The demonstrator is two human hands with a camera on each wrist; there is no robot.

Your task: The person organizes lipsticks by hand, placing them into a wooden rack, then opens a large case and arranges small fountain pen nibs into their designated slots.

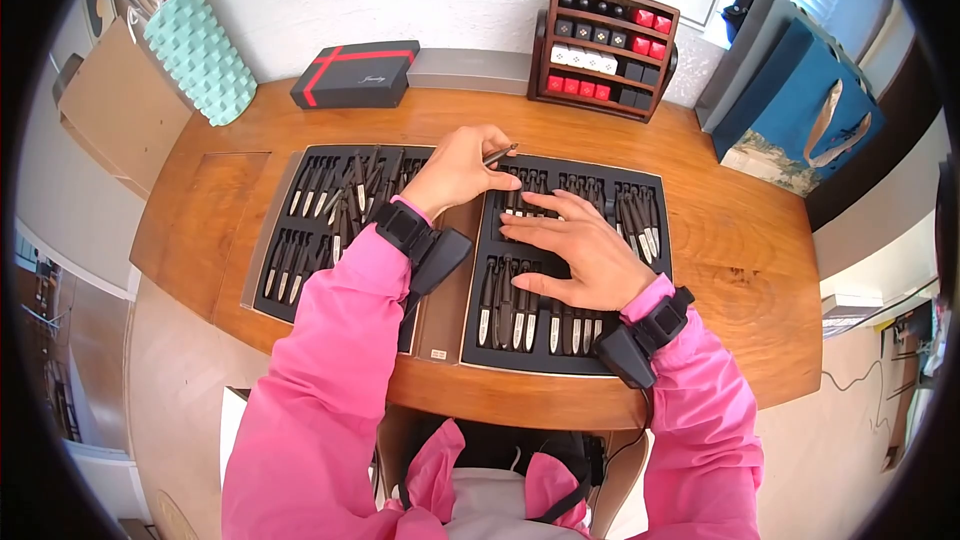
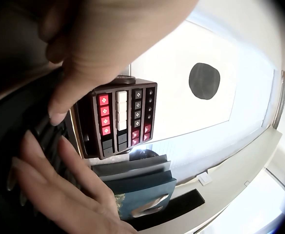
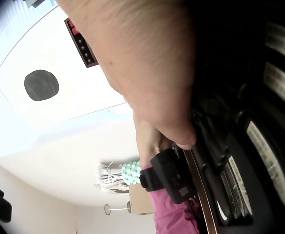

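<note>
Our left hand (image 1: 465,168) grips a slim dark piece (image 1: 500,153), likely raised to clear the tray (image 1: 668,240); at its four o'clock, our open right hand (image 1: 590,255) seemingly steadies.

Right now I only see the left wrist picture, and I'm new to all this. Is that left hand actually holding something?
Observer: Yes. The head view shows the left hand pinching a slim dark piece.
Operator: And where's the other hand, overall?
Observer: The right hand is spread over the right tray, where dark pieces with pale labels sit in groups.
Operator: Anything on the desk behind the left tray?
Observer: A dark box with red bands, and to its left a mint-green container.
</note>
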